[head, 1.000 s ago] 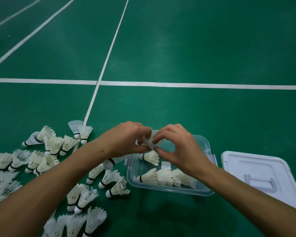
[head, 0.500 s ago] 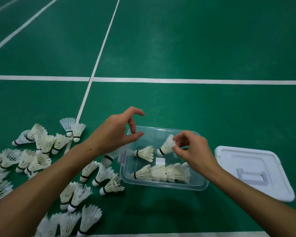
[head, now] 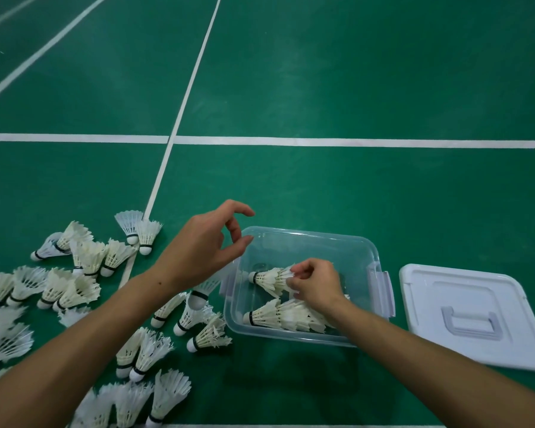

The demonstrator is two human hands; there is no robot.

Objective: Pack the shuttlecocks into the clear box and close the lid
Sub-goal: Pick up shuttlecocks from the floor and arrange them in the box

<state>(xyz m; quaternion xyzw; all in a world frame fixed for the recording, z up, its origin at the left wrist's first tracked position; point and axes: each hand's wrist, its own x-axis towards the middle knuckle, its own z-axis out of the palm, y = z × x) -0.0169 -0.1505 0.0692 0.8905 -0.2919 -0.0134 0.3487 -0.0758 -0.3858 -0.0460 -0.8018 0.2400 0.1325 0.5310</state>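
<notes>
Inside the clear box (head: 306, 239), right hand (head: 317, 284) pinches a shuttlecock (head: 267, 278).

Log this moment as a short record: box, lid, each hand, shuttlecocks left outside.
box: open, on the green floor, a stacked row of shuttlecocks inside
lid: off, flat on the floor, right of the box
right hand: in the box, pinching a shuttlecock by its feathers
left hand: empty, fingers spread, above the box's left edge
loose shuttlecocks: many, left of the box
</notes>
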